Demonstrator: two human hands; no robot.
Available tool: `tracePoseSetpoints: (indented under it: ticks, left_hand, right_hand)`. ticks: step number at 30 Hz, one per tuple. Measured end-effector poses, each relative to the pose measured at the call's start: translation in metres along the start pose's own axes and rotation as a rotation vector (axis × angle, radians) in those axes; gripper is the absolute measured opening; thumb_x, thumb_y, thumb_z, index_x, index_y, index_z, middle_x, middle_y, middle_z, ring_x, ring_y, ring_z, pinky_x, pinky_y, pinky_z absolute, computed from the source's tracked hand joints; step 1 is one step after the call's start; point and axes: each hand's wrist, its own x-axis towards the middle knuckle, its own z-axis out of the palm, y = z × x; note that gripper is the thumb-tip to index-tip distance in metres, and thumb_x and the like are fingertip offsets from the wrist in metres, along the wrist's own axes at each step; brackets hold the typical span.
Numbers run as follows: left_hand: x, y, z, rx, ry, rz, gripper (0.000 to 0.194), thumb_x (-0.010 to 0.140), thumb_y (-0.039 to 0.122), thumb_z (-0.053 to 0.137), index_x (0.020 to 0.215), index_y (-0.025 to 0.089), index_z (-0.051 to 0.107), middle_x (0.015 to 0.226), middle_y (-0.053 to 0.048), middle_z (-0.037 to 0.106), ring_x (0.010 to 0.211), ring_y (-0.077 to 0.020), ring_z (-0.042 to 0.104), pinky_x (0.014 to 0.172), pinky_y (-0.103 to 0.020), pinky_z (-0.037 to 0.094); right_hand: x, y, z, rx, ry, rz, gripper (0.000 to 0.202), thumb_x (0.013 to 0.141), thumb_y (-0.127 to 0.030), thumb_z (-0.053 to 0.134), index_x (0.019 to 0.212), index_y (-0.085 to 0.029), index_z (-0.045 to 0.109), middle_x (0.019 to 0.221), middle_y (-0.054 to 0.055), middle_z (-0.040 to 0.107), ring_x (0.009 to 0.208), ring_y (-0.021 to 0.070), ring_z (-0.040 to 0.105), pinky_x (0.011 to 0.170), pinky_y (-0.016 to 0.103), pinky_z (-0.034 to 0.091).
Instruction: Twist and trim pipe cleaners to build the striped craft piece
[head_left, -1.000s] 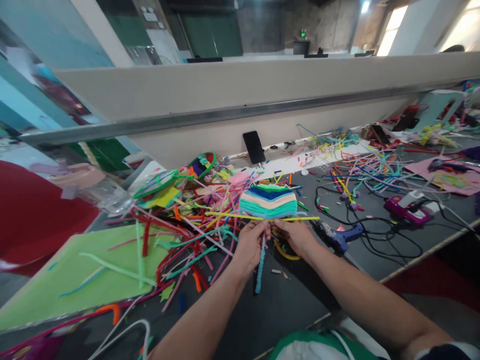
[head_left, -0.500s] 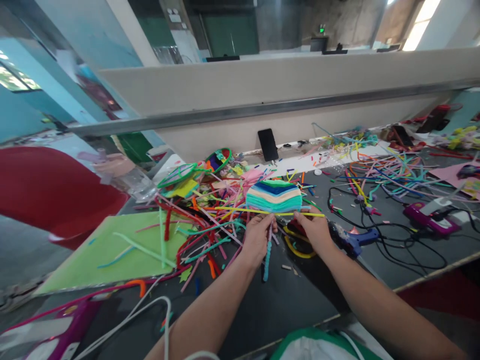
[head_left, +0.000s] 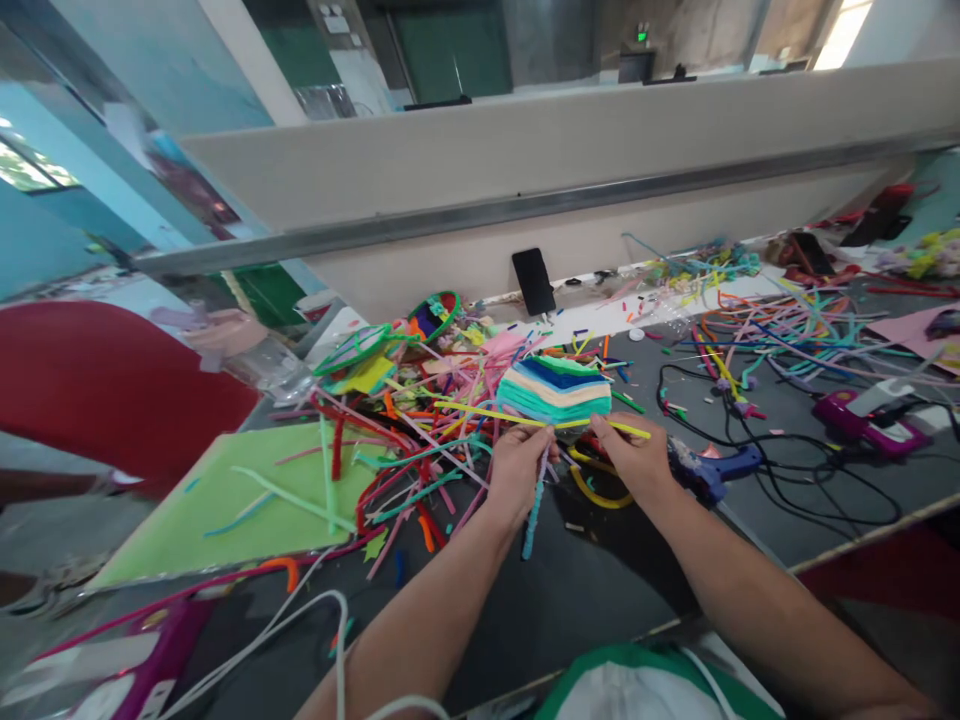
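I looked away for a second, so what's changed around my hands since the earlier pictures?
Your right hand has moved right along the yellow strip, away from your left hand. The striped piece now tips slightly down at its right. Both hands still hold on; the phone hasn't moved.

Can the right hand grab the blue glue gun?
Probably yes: the blue glue gun lies just beside the right hand, and nothing seems to block it. But that hand pinches the yellow strip, so it might have to let go first.

Dark gray table [head_left: 600, 575] carries a green sheet [head_left: 225, 500], pipe cleaners [head_left: 442, 400] and phone [head_left: 533, 282].
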Motion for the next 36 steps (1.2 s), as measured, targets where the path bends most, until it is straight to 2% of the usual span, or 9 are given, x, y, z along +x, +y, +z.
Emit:
tracePoseSetpoints:
  ticks: [7,11,14,17,20,23,28,31,36]
  left_hand:
    - [-0.011,0.005,0.008,0.254,-0.095,0.031,0.015,0.068,0.027,0.068,0.061,0.014,0.065,0.048,0.000,0.059,0.042,-0.0121,0.052,0.046,-0.023,0.039]
    - [-0.015,0.005,0.009,0.295,-0.182,0.089,0.014,0.067,0.024,0.068,0.057,0.014,0.066,0.046,0.000,0.057,0.044,-0.0117,0.050,0.048,-0.023,0.037]
    - [-0.015,0.002,0.010,0.231,-0.217,0.118,0.013,0.068,0.022,0.066,0.059,0.014,0.067,0.047,0.000,0.056,0.044,-0.0111,0.049,0.049,-0.023,0.036]
    - [-0.011,-0.001,0.010,0.125,-0.167,0.086,0.010,0.068,0.022,0.065,0.061,0.014,0.065,0.047,0.001,0.056,0.042,-0.0110,0.047,0.048,-0.024,0.037]
    - [-0.006,-0.002,0.009,0.016,-0.082,0.068,0.008,0.066,0.021,0.065,0.063,0.014,0.064,0.048,0.002,0.056,0.043,-0.0105,0.048,0.049,-0.023,0.039]
    - [-0.004,-0.001,0.007,-0.042,-0.015,0.103,0.006,0.062,0.018,0.067,0.065,0.013,0.065,0.053,0.001,0.060,0.050,-0.0107,0.052,0.055,-0.023,0.043]
    - [-0.006,0.003,0.007,-0.044,0.055,0.157,0.009,0.060,0.018,0.068,0.067,0.013,0.068,0.058,0.001,0.063,0.058,-0.0117,0.057,0.063,-0.023,0.045]
    - [-0.007,0.003,0.009,-0.056,0.064,0.153,0.012,0.060,0.021,0.069,0.067,0.012,0.068,0.059,0.001,0.063,0.058,-0.0117,0.056,0.063,-0.024,0.045]
    - [-0.005,-0.003,0.006,0.048,0.111,0.203,0.011,0.063,0.023,0.068,0.065,0.012,0.067,0.061,0.000,0.064,0.058,-0.0112,0.054,0.061,-0.023,0.043]
  right_hand:
    - [0.004,-0.015,-0.004,0.084,-0.029,-0.056,0.016,0.077,-0.037,0.065,0.067,-0.025,0.070,0.070,0.005,0.067,0.069,0.0209,0.059,0.074,0.035,0.044]
    - [0.012,-0.031,0.009,-0.033,-0.101,-0.114,0.020,0.079,-0.036,0.062,0.064,-0.025,0.069,0.070,0.005,0.067,0.069,0.0194,0.060,0.071,0.032,0.043]
    - [0.022,-0.034,0.022,-0.025,-0.139,-0.087,0.028,0.080,-0.038,0.058,0.057,-0.023,0.064,0.058,0.002,0.060,0.061,0.0168,0.056,0.063,0.029,0.041]
    - [0.028,-0.027,0.029,-0.057,-0.225,-0.002,0.029,0.081,-0.036,0.055,0.057,-0.022,0.062,0.050,-0.001,0.054,0.050,0.0144,0.051,0.053,0.026,0.036]
    - [0.023,-0.019,0.031,-0.195,-0.142,-0.032,0.010,0.077,-0.028,0.060,0.073,-0.023,0.068,0.069,0.001,0.065,0.065,0.0180,0.058,0.062,0.028,0.041]
    - [0.010,-0.014,0.034,-0.338,-0.168,-0.138,0.013,0.080,-0.021,0.056,0.083,-0.023,0.068,0.082,0.005,0.069,0.080,0.0210,0.060,0.072,0.032,0.043]
    - [-0.001,-0.012,0.044,-0.472,-0.160,-0.156,0.015,0.085,-0.022,0.052,0.088,-0.021,0.066,0.088,0.007,0.069,0.085,0.0209,0.062,0.077,0.031,0.044]
    - [0.001,-0.011,0.046,-0.502,-0.113,-0.127,0.016,0.086,-0.019,0.050,0.088,-0.019,0.066,0.086,0.006,0.070,0.082,0.0187,0.063,0.074,0.027,0.044]
    - [-0.002,-0.013,0.050,-0.702,-0.148,-0.181,0.019,0.087,-0.018,0.047,0.083,-0.018,0.066,0.083,0.008,0.069,0.081,0.0186,0.063,0.074,0.027,0.042]
